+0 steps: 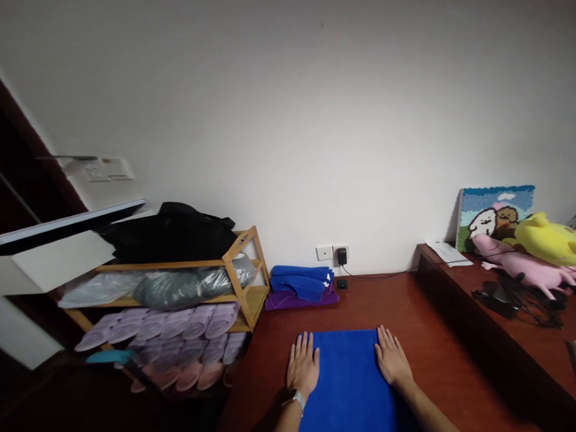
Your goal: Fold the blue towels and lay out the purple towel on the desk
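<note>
A blue cloth (348, 384), like a towel, lies spread flat on the reddish-brown desk (444, 368), its near end running out of the picture. My left hand (303, 365) rests flat along its left edge near the far corner, fingers stretched out. On the opposite edge my right hand (392, 356) lies palm down, fingers spread a little. Neither hand grips anything. Further back, by the wall, sit folded blue cloths (302, 281) on top of a purple cloth (276, 301).
A wooden rack (246, 293) with several lilac slippers (220, 319) and a black bag (175, 235) stands left. To the right, a raised ledge (510, 353) holds plush toys (519, 268), cables and a picture (496, 212). A black plug (342, 256) sits in the wall socket.
</note>
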Demonstrator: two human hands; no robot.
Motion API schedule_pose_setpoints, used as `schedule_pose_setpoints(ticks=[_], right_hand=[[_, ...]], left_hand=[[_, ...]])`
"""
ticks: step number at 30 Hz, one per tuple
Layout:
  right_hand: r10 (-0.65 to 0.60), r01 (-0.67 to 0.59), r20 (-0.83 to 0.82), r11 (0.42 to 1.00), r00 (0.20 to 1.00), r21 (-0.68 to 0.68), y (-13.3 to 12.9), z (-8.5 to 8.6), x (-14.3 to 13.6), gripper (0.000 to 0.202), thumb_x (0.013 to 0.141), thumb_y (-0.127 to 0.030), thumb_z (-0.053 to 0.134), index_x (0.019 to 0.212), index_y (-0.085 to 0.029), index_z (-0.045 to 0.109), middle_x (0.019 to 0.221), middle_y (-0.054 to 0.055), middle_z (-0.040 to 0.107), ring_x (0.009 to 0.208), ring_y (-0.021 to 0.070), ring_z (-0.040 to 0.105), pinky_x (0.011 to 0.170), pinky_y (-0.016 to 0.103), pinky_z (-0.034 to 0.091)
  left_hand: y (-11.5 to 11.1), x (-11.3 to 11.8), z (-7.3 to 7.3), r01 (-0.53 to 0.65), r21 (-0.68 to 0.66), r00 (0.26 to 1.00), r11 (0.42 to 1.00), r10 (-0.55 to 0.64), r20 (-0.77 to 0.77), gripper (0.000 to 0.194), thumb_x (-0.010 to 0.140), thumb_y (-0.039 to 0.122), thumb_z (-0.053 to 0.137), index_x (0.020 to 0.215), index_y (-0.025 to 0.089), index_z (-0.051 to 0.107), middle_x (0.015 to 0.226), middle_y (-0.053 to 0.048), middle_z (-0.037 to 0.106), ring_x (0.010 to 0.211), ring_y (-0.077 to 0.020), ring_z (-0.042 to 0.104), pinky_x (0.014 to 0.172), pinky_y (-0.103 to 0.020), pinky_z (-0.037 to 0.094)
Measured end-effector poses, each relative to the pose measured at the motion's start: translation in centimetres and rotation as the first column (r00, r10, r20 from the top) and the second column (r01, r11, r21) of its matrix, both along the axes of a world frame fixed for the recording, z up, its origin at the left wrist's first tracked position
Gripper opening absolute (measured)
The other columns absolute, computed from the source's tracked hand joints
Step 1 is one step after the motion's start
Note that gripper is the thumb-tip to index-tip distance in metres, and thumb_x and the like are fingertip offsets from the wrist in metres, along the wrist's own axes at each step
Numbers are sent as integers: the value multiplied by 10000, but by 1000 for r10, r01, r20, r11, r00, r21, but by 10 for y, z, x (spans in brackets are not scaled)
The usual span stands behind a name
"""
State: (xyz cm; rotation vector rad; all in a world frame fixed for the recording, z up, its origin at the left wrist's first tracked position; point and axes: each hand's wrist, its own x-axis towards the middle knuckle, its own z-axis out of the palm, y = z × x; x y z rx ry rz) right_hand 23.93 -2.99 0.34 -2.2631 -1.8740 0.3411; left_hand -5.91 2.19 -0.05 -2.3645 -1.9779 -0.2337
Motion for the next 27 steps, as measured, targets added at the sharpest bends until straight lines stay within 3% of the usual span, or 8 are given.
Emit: schedule_pose_setpoints(ticks=[6,10,14,17,19,22,24,27], right_hand=[[-2,3,-25,999,1000,32,-1,-5,2,701,1003,-431,100,1606,-84,183,1691,48,172,1566,187,118,1277,373,81],[-2,3,-38,1000,999,27,0,-3,2,695,1003,-422,111,1606,-85,192,1690,52,169,1566,188,121,1277,380,76],[7,-7,-29,1000,1000,29,0,-5,3,692,1001,-409,125,1602,-74,187,1689,67,169,1566,200,130,1278,393,84],[46,-46,-11,999,999,12,-1,-11,5,677,985,-372,182,1595,-81,225,1688,74,170,1567,214,125,1278,404,89],[74,-74,15,997,997,8,-1,-14,6,672,966,-341,223,1591,-98,253,1689,69,163,1568,222,110,1277,411,86],[60,-60,19,998,998,24,0,-16,6,678,977,-364,192,1596,-88,223,1687,68,165,1567,216,113,1277,405,95],[29,-29,4,999,1000,33,1,-16,5,689,994,-405,140,1601,-83,188,1687,59,171,1565,203,126,1278,399,104],[8,-8,-4,999,1000,41,1,-16,4,703,1000,-440,102,1604,-89,177,1689,47,176,1565,197,131,1280,401,99]], left_hand=[[6,-1,28,53,13,999,998,-53,-7,611,1034,473,256,1509,171,491,1558,-124,505,1463,-296,427,1243,-520,258],[15,27,46,173,28,985,985,-173,5,613,1047,438,215,1463,135,549,1519,-145,551,1458,-292,432,1263,-513,213],[1,104,33,361,9,931,933,-361,46,560,1058,462,199,1535,304,444,1618,22,430,1515,-181,331,1266,-395,251],[-20,163,11,446,-38,877,894,-428,217,602,1056,443,114,1593,274,325,1658,-12,342,1541,-214,271,1263,-480,274],[-29,181,0,432,-62,879,900,-405,253,618,1048,443,65,1608,291,279,1657,4,323,1550,-184,238,1280,-454,255],[-26,166,-3,424,-59,886,904,-400,235,609,1049,475,101,1622,295,203,1673,26,272,1564,-177,179,1300,-457,199],[-17,130,2,383,-65,910,921,-364,198,626,1047,511,149,1623,270,192,1680,9,260,1564,-208,179,1294,-487,194],[-2,58,7,205,-74,974,976,-196,113,665,1045,541,173,1617,205,226,1668,-53,286,1551,-244,228,1276,-494,228]])
